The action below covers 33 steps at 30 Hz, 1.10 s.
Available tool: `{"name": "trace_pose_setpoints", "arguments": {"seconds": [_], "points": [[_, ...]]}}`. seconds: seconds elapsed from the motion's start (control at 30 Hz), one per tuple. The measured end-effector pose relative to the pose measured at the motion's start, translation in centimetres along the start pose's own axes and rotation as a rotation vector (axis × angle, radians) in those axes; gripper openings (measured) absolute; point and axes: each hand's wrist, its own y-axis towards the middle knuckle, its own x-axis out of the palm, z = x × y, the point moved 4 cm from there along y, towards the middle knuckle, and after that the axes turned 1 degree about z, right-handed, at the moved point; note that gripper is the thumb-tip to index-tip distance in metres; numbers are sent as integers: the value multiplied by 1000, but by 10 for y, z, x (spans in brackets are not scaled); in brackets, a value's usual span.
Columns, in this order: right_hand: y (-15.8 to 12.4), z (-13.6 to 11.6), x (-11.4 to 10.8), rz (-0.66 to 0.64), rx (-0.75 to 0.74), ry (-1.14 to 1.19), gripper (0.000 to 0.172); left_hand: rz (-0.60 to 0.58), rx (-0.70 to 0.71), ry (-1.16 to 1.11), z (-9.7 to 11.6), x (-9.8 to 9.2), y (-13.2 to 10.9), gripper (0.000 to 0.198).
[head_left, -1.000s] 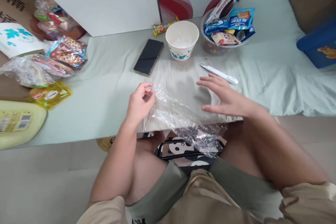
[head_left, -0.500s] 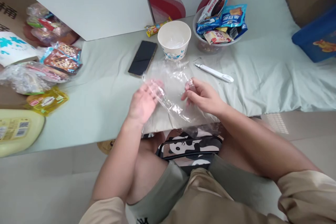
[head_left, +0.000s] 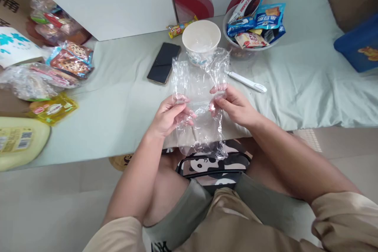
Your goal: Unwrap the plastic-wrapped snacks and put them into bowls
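Observation:
A clear plastic bag [head_left: 201, 122] is stretched between my two hands over the table's front edge. My left hand [head_left: 171, 116] grips its left side, thumb against fingers. My right hand [head_left: 233, 102] pinches the right side. The top of the bag overlaps the lower part of a white paper bowl [head_left: 201, 33], and its bottom hangs down past the edge. Beyond my right hand lies a white utility knife [head_left: 246, 82]. A black smartphone [head_left: 164, 63] rests to the left of the bowl.
Snack packets fill a clear plastic bowl [head_left: 254, 47] at the back. A yellow snack packet [head_left: 177, 30] lies behind the phone. White boxes [head_left: 136, 4] line the rear. Wrapped cookies [head_left: 71, 61] and a pale yellow bottle [head_left: 23, 141] are on the left, a blue bin [head_left: 358, 43] on the right.
My left hand, flat and open behind the bag before, has closed on its left side. The bag now stands more upright and spread between both hands.

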Motion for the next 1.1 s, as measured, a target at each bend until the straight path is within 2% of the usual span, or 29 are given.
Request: {"name": "trace_pose_setpoints", "arguments": {"seconds": [0.1, 0.2, 0.3, 0.37, 0.4, 0.43, 0.5, 0.53, 0.63, 0.7, 0.77, 0.87, 0.93, 1.0, 1.1], "points": [[-1, 1, -1, 13, -13, 62, 24, -12, -41, -47, 2, -6, -3, 21], [-1, 2, -4, -7, 21, 61, 21, -67, -15, -36, 3, -7, 0, 32], [0, 3, -7, -55, 46, 35, 39, -6, 63, 78, 0, -8, 6, 47], [2, 4, -9, -19, 73, -35, 52, 71, 113, 185, -1, -9, 9, 47], [2, 5, -10, 19, 79, -89, 53, 98, 139, 224, -1, -9, 9, 45], [2, 6, -11, 58, 81, -144, 50, 114, 166, 249, -1, -9, 9, 41], [3, 8, -11, 108, 82, -200, 31, 128, 200, 259, 0, -9, 8, 29], [3, 9, -10, 116, 90, -192, 30, 134, 203, 245, 1, -9, 7, 23], [3, 13, -7, 106, 102, -109, 71, 109, 202, 141, 2, -10, 5, 20], [4, 13, -5, 82, 85, -73, 84, 51, 226, 29, 4, -9, 4, 28], [5, 13, -3, 63, 68, -61, 73, -11, 255, -92, 6, -8, 4, 44], [5, 10, -3, 88, 44, -113, 35, -69, 205, -232, 4, -4, 5, 68], [4, 7, -4, 152, 25, -138, 29, -106, 95, -221, -1, 3, 5, 60], [3, 6, -4, 182, 16, -103, 29, -122, -1, -158, -7, 9, 6, 38], [3, 8, 1, 48, 80, -89, 43, -75, -3, -98, -9, 10, 7, 21]]}}
